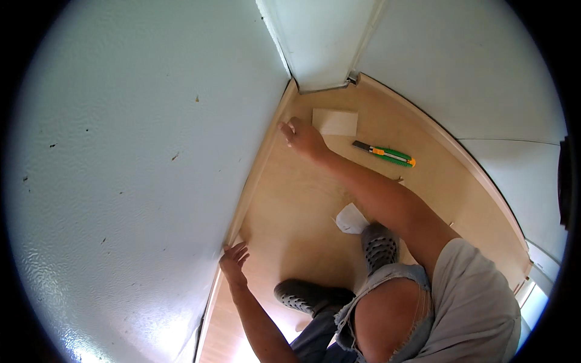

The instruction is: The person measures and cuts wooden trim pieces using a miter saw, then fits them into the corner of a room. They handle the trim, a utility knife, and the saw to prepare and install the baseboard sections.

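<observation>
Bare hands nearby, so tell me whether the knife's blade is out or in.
Out: the knife shows a dark blade beyond its green handle.

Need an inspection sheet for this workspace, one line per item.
Surface: tan wood-look floor, a few small bits scattered on it
Job's things: long pale wood-coloured strip along the left wall's foot
Clutter: green-and-yellow utility knife, cream rectangular flat piece, white irregular scrap by a grey perforated shoe
Hands: left hand at the strip's nearer part, fingers spread; right hand beside its far part, fingers curled; grip unclear on both
Cables: nothing seen
Surroundings: white textured wall left, with dark specks; pale panels right
</observation>
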The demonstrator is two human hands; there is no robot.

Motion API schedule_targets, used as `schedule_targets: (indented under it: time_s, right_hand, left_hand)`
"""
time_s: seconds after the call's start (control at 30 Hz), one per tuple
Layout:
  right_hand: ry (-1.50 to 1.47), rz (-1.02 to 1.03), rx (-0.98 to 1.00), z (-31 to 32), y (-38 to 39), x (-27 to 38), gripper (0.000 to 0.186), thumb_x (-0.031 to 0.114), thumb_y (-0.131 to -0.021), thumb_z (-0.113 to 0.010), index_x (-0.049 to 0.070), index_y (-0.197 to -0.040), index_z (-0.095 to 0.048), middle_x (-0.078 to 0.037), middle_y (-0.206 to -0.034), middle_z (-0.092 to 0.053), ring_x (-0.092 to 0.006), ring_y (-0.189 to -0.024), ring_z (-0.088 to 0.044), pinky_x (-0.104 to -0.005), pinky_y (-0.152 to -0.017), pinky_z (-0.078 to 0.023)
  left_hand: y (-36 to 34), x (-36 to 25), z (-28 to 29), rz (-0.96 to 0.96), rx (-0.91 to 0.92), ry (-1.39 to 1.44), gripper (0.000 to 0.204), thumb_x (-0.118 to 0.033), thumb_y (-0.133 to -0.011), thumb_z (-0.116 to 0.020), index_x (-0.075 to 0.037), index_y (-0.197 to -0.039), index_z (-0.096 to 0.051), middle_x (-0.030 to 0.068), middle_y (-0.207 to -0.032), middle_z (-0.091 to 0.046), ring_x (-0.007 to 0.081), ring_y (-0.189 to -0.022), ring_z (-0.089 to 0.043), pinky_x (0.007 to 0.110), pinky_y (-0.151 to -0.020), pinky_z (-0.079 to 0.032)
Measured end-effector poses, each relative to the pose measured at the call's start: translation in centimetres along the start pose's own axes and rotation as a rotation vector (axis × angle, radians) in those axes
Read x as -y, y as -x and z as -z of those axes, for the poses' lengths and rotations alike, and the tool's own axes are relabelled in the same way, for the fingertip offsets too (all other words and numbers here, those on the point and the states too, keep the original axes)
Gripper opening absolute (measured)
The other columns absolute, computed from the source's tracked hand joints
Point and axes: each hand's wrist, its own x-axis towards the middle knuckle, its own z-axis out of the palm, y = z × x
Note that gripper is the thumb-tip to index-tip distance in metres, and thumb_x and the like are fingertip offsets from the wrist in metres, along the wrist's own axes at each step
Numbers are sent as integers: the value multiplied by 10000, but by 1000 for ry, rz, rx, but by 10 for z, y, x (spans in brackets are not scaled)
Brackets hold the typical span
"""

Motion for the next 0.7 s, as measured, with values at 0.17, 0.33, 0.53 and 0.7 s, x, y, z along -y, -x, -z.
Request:
schedule_targets:
  time_s: [0.17,0.33,0.53,0.7]
  right_hand:
    - [-74,-16,48,14,14,1,518,501,-1008,-532,-6,-948,-621,-226,-841,-687,-404,-825,-677,-474,-722,-516]
    - [-147,22,1,10,5,-4,494,472,-991,-581,-18,-953,-625,-200,-816,-687,-335,-785,-690,-435,-708,-521]
    - [-189,79,78,20,1,4,368,379,-957,-661,14,-979,-619,-114,-830,-664,-187,-756,-672,-356,-709,-525]
    - [659,214,-94,84,7,-5,436,359,-871,-737,50,-1157,-624,-128,-1091,-662,-304,-959,-681,-447,-803,-548]
  left_hand:
    - [3,-1,-2,-31,9,10,612,-523,-1062,-388,30,-1152,-634,181,-1117,-720,297,-1004,-683,426,-863,-560]
    - [-1,-1,-2,-16,-3,43,539,-496,-1044,-419,-3,-1191,-580,178,-1099,-724,293,-980,-690,411,-828,-560]
    - [-1,-2,-1,-7,-23,68,424,-423,-1051,-453,-37,-1216,-520,190,-1064,-727,287,-932,-704,393,-782,-570]
    - [3,-3,-6,-14,-27,50,462,-464,-1053,-438,-35,-1175,-556,179,-1062,-727,284,-942,-702,394,-794,-565]
